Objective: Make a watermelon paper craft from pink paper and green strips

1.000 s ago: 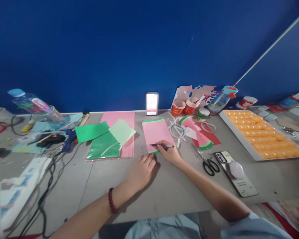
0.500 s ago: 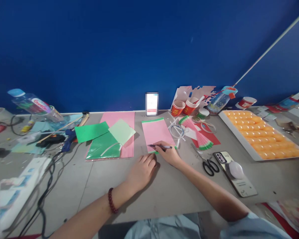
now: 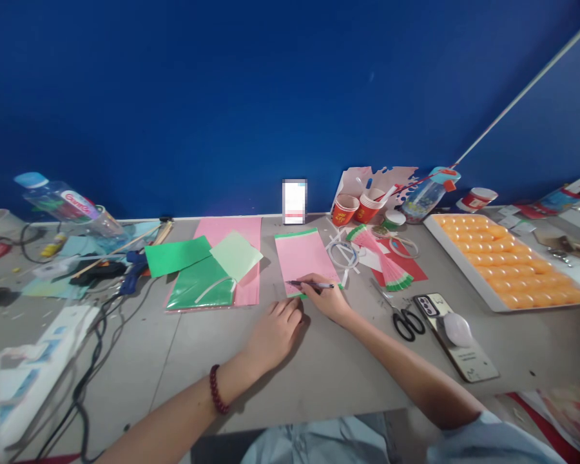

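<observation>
My right hand [image 3: 327, 299] is closed on a dark pen [image 3: 296, 283], its tip at the lower left of a pink sheet of paper [image 3: 303, 258]. Green strips border that sheet at top and bottom, and small dark marks show near its lower end. Palm down on the table, my left hand [image 3: 276, 327] lies just below the sheet with its fingers stretched out and nothing visible in them. Right of the paper lies a folded pink-and-green fan [image 3: 381, 258], beside a coil of clear tubing [image 3: 344, 254].
Black-handled scissors [image 3: 406, 323] and a phone [image 3: 457, 338] lie to the right, before a tray of orange balls [image 3: 512, 261]. Green paper [image 3: 178, 256] overlaps a pink sheet [image 3: 251, 229] on the left, near a glue gun [image 3: 134, 272] and a power strip [image 3: 38, 374]. Red paper cups [image 3: 345, 209] stand behind.
</observation>
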The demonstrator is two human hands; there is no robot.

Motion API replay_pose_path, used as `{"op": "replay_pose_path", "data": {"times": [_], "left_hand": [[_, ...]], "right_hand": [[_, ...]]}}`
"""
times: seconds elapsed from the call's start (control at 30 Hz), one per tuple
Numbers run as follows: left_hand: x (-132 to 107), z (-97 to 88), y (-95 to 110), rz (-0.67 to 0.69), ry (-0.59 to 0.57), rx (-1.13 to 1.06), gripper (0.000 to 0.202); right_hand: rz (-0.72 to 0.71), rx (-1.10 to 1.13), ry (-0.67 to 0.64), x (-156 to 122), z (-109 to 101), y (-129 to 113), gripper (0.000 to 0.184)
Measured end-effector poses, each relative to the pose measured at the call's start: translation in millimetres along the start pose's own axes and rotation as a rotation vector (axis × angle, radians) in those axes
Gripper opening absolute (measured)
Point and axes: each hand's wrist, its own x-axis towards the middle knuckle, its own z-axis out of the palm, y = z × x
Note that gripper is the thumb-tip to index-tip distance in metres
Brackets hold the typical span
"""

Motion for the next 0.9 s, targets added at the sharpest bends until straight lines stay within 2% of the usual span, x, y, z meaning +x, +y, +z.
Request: {"op": "replay_pose_path", "data": {"times": [0.13,0.33,0.9], "left_hand": [[0,-0.1,0,0.002,-0.007,0.002,0.026],[-1,0.6,-1,-0.005,0.008,-0.008,0.026],[-2,1.2,-2,0.001,-0.022,0.005,0.026]], "right_hand": [[0.007,-0.005,0.013,0,1,2,0.019],[0.066,0.069,0.109,3,-4,10,0.015],[0.058,0.042,0.126,3,-5,14,0.013]]}}
